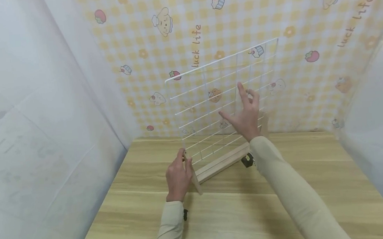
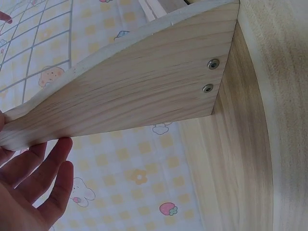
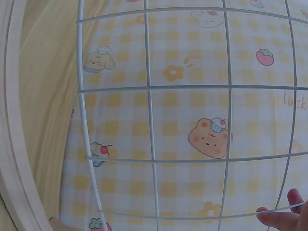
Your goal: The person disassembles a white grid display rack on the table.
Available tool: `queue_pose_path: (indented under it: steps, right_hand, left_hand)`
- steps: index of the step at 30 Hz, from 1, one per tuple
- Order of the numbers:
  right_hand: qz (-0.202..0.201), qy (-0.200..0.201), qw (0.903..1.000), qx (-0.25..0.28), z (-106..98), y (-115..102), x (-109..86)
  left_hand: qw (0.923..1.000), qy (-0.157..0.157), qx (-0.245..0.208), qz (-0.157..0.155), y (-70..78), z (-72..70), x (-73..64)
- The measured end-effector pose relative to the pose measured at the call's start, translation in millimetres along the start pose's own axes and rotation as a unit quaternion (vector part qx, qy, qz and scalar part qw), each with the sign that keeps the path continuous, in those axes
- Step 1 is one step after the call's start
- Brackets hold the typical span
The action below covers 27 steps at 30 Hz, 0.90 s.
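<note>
A white wire grid (image 1: 204,65) stands tilted on a wooden base, whose two long rails (image 1: 222,163) run between wooden end pieces. My left hand (image 1: 178,176) grips the upper, narrow part of the left end piece (image 2: 144,82). Two metal screws (image 2: 213,63) show near that piece's wide lower end. My right hand (image 1: 247,117) is at the grid's right half, thumb and index finger spread and the other fingers bent. In the right wrist view, a wire crosses in front of its fingertips (image 3: 276,219). The right end piece (image 1: 264,123) is partly hidden behind the right arm.
The rack stands on a wood-grain table (image 1: 303,185). Behind it hangs a yellow checked cloth (image 1: 311,82) with cartoon prints. White sheets (image 1: 24,122) close off both sides. A black wrist device (image 1: 248,160) shows under the right sleeve.
</note>
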State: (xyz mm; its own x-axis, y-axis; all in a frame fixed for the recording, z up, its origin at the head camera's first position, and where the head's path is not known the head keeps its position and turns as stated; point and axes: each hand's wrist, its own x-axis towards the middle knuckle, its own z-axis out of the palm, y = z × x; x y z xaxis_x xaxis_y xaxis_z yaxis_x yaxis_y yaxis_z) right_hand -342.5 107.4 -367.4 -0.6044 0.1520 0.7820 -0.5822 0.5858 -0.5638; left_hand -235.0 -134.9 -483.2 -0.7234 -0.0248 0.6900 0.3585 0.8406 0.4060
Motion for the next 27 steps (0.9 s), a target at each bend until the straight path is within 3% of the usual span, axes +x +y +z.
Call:
queue_pose_path:
  steps: [22, 27]
  right_hand:
    - [0.001, 0.007, 0.9999, 0.013, -9, -18, 18.1]
    - [-0.023, 0.025, 0.9993, 0.014, -9, -20, 22.1]
  left_hand:
    - [0.9999, -0.006, -0.009, -0.011, 2.2, 0.0, 0.0]
    - [0.9999, -0.01, -0.005, -0.011, 2.3, 0.4, -0.3]
